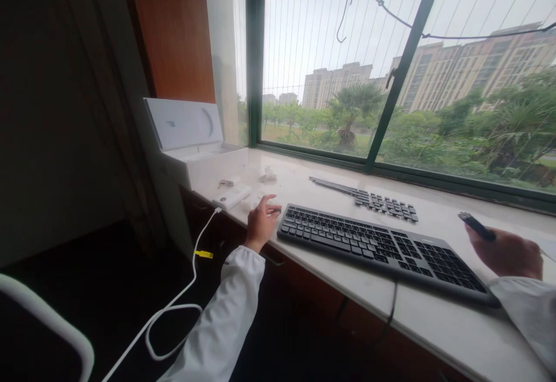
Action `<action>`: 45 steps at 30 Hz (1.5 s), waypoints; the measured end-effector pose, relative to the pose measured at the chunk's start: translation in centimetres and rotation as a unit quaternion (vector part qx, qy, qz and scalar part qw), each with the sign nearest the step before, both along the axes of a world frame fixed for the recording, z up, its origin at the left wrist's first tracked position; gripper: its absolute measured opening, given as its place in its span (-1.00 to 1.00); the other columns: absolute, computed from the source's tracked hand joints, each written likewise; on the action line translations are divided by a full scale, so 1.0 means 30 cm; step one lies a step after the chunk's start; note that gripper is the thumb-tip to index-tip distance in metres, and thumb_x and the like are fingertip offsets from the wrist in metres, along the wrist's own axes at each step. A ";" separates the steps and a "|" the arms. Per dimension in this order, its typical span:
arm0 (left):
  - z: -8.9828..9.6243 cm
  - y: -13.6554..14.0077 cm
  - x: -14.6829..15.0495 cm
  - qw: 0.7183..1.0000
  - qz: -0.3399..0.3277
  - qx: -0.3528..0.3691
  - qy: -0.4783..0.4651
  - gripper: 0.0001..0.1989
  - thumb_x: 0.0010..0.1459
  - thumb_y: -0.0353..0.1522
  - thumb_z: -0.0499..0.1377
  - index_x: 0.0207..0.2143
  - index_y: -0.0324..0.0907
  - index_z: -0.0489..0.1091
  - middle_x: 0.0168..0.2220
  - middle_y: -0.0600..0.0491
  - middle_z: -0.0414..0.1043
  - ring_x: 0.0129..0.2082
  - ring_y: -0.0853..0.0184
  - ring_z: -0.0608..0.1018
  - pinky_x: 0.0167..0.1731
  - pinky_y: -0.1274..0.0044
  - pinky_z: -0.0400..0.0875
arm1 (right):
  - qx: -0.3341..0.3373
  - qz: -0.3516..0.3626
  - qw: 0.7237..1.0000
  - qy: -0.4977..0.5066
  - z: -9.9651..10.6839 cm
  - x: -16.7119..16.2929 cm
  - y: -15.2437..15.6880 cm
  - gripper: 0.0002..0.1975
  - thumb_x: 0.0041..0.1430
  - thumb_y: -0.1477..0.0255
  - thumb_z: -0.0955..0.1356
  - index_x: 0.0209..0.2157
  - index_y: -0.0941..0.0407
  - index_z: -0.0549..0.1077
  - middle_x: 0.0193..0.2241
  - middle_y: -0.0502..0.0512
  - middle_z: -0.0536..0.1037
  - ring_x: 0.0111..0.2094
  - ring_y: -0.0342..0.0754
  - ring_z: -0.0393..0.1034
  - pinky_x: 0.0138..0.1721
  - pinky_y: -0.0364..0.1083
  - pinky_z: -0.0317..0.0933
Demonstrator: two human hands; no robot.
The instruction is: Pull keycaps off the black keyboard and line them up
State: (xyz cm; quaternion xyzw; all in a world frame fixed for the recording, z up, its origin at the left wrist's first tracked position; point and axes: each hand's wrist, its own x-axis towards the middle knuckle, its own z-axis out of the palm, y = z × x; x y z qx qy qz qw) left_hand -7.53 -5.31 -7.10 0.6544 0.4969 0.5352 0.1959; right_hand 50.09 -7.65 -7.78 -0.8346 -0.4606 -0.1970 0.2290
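Lying across the pale stone sill, the black keyboard runs from near the left hand to close by the right hand, its cable dropping over the front edge. The left hand rests just beside the keyboard's left end, fingers loosely spread and holding nothing, thumb and forefinger close to that corner. The right hand is closed around a dark slim tool that points up and to the left over the keyboard's right end.

Judging from this, the work stands at steadying the keyboard before the tool meets the keys; the next move would call for a firm grip on the left corner.

Behind the keyboard lies a strip of loose keys. Further left sit a small white device with its white cable and an open white box.
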 end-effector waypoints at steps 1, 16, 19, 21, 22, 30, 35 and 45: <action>-0.001 0.001 0.001 1.000 0.003 -0.001 0.004 -0.49 0.10 -0.55 0.22 0.09 -0.05 0.28 -0.12 0.05 0.58 -0.20 0.37 0.62 -0.12 0.53 0.50 | -0.010 -0.002 1.000 0.005 0.001 0.000 0.005 -0.64 0.16 0.11 0.28 -0.18 -0.06 0.62 -0.22 0.45 0.58 -0.19 0.25 0.45 -0.28 0.09 0.10; -0.004 0.014 0.005 0.994 0.067 0.011 0.084 -0.60 0.08 -0.49 0.21 0.00 -0.13 0.37 -0.20 0.03 0.50 -0.33 0.39 0.57 -0.33 0.56 0.54 | -0.073 0.039 0.996 0.044 0.091 -0.129 -0.058 -0.65 0.26 0.22 0.26 -0.37 0.10 0.60 -0.18 0.36 0.59 -0.18 0.13 0.43 -0.23 -0.02 0.07; -0.007 0.018 0.003 0.992 0.076 0.021 0.103 -0.61 0.07 -0.50 0.18 -0.02 -0.15 0.39 -0.22 0.02 0.46 -0.33 0.38 0.56 -0.32 0.54 0.54 | -0.071 0.045 0.995 0.059 0.115 -0.171 -0.078 -0.58 0.25 0.10 0.24 -0.29 0.07 0.61 -0.15 0.38 0.58 -0.23 0.13 0.42 -0.29 0.01 0.05; -0.009 0.020 0.001 0.990 0.080 0.026 0.110 -0.62 0.07 -0.50 0.16 -0.02 -0.16 0.39 -0.22 0.02 0.45 -0.34 0.38 0.55 -0.30 0.52 0.55 | -0.072 0.029 0.994 0.075 0.135 -0.200 -0.090 -0.48 0.22 -0.03 0.20 -0.20 0.03 0.60 -0.13 0.39 0.56 -0.26 0.16 0.41 -0.32 0.03 0.02; -0.010 0.020 0.001 0.990 0.083 0.029 0.112 -0.63 0.08 -0.49 0.15 -0.02 -0.16 0.39 -0.22 0.02 0.45 -0.35 0.38 0.55 -0.30 0.51 0.55 | -0.073 0.022 0.994 0.079 0.144 -0.213 -0.095 -0.43 0.21 -0.08 0.17 -0.16 0.01 0.60 -0.13 0.39 0.56 -0.27 0.16 0.41 -0.34 0.03 0.01; -0.018 0.034 -0.007 0.987 0.103 0.056 0.106 -0.65 0.08 -0.45 0.14 -0.05 -0.16 0.40 -0.23 0.02 0.45 -0.37 0.36 0.54 -0.33 0.50 0.54 | -0.083 0.051 0.995 0.020 0.166 -0.256 -0.110 -0.56 0.24 0.03 0.18 -0.33 0.01 0.53 -0.25 0.22 0.58 -0.29 0.09 0.40 -0.38 -0.02 -0.01; -0.013 0.049 -0.021 0.991 0.100 0.013 0.084 -0.67 0.07 -0.44 0.15 -0.07 -0.15 0.44 -0.21 0.01 0.48 -0.34 0.35 0.57 -0.26 0.47 0.55 | -0.093 0.075 0.993 0.019 0.166 -0.259 -0.108 -0.61 0.26 0.11 0.18 -0.36 0.01 0.52 -0.25 0.18 0.59 -0.31 0.06 0.42 -0.37 -0.04 0.02; 0.220 0.276 0.218 0.979 0.012 0.029 0.201 -0.83 0.09 -0.36 0.23 -0.24 -0.07 0.56 -0.22 0.08 0.59 -0.30 0.31 0.57 -0.13 0.45 0.47 | -0.091 0.070 0.992 0.043 0.154 -0.238 -0.093 -0.64 0.24 0.21 0.19 -0.33 0.01 0.58 -0.20 0.21 0.60 -0.25 0.11 0.46 -0.30 -0.02 0.13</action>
